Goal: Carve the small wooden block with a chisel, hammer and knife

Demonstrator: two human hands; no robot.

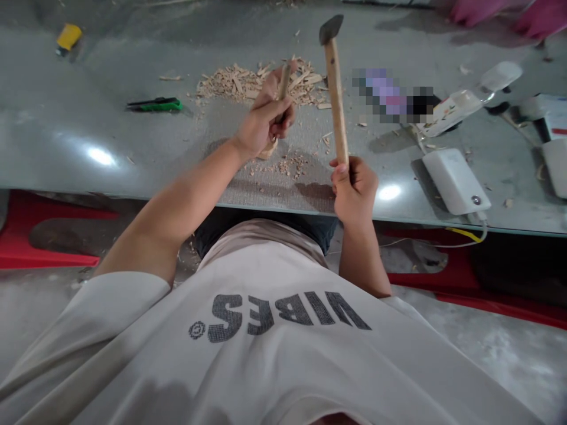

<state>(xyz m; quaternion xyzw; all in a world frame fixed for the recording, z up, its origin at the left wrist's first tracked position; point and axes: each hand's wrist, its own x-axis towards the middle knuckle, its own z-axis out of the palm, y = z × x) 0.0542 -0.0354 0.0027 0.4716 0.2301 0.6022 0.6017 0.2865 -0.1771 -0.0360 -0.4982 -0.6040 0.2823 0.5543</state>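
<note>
There are two hands (264, 121) (358, 190), one hammer (336, 97), one chisel-like tool (284, 81), one wood piece (267, 153) and one green cutter (160, 105).

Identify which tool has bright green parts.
The cutter left of the wood chips; the hammer in the right hand and rod-like tool in the left hand lack it.

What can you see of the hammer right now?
The hammer has a small, dark, metallic-looking head, tapered at one end, and a long, pale, wooden-looking handle with a dark spot near the top. It appears held above the table, head toward the table's far side. The right hand wraps the lower handle, hiding its end; nothing else visibly touches it.
</note>
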